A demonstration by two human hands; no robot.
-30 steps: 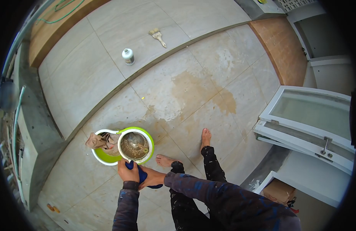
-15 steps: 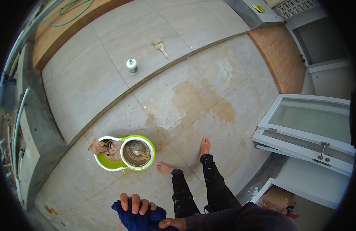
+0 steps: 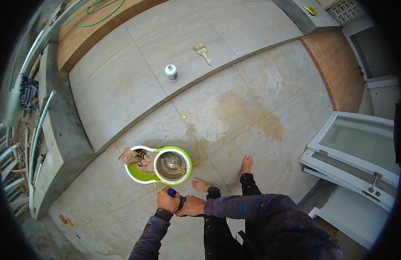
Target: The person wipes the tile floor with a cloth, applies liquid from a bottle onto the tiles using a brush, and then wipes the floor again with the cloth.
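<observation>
Both fists meet low in the head view, wrapped round a dark blue cloth (image 3: 182,202) that is bunched and mostly hidden by the fingers. My left hand (image 3: 167,200) grips it on the left, with a bit of blue showing above the knuckles. Close against it, my right hand (image 3: 191,206) is closed on the same cloth. Just beyond the hands stands a green and white mop bucket (image 3: 132,174). A round metal spin basket (image 3: 170,164) sits in its right part, and a brownish rag (image 3: 133,157) hangs over the left part.
A white bottle (image 3: 171,73) and a paintbrush (image 3: 202,54) are on the raised tiled step. Wet brown patches (image 3: 235,110) mark the lower floor. An open glazed door (image 3: 356,138) stands at right. A green hose (image 3: 98,17) lies on the far left ledge.
The blue cloth, previously bunched large at the bottom edge, is now squeezed between both fists nearer the bucket. The left forearm has come into view. The scene has shifted rightward in view.
</observation>
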